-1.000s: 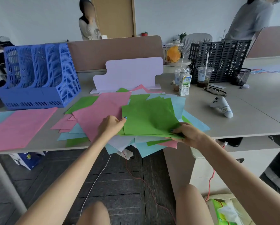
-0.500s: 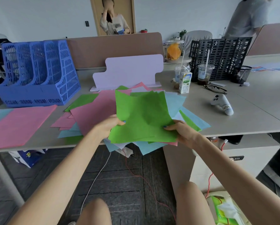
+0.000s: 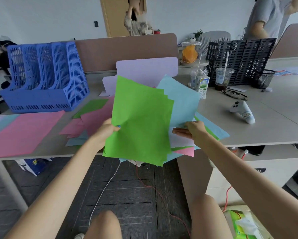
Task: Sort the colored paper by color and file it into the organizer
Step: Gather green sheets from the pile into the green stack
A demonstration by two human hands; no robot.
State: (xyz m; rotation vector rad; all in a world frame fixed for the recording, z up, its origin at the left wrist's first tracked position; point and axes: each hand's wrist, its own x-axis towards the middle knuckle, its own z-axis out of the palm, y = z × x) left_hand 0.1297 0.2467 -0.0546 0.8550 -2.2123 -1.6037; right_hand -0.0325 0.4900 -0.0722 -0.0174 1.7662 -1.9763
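My left hand (image 3: pixel 105 132) grips the left edge of a stack of green sheets (image 3: pixel 141 121), raised and tilted above the table's front edge. My right hand (image 3: pixel 190 131) is apart from the green stack and pinches the lower edge of a light-blue sheet (image 3: pixel 181 100) that stands up behind it. A mixed pile of pink (image 3: pixel 96 116), green (image 3: pixel 91 107), blue and white paper lies underneath. A sorted pink stack (image 3: pixel 25 130) lies on the left. The blue slotted organizer (image 3: pixel 46 78) stands at the back left.
A lilac card stand (image 3: pixel 148 69) is behind the pile. To the right are a milk carton (image 3: pixel 203 87), a drink cup (image 3: pixel 222 80), glasses (image 3: pixel 234 94), a white controller (image 3: pixel 243 111) and a black organizer (image 3: pixel 239 61). Two people stand beyond the desk partition.
The green stack has been lifted off the pile and tilted upright. My right hand has let go of its corner and now holds a blue sheet.
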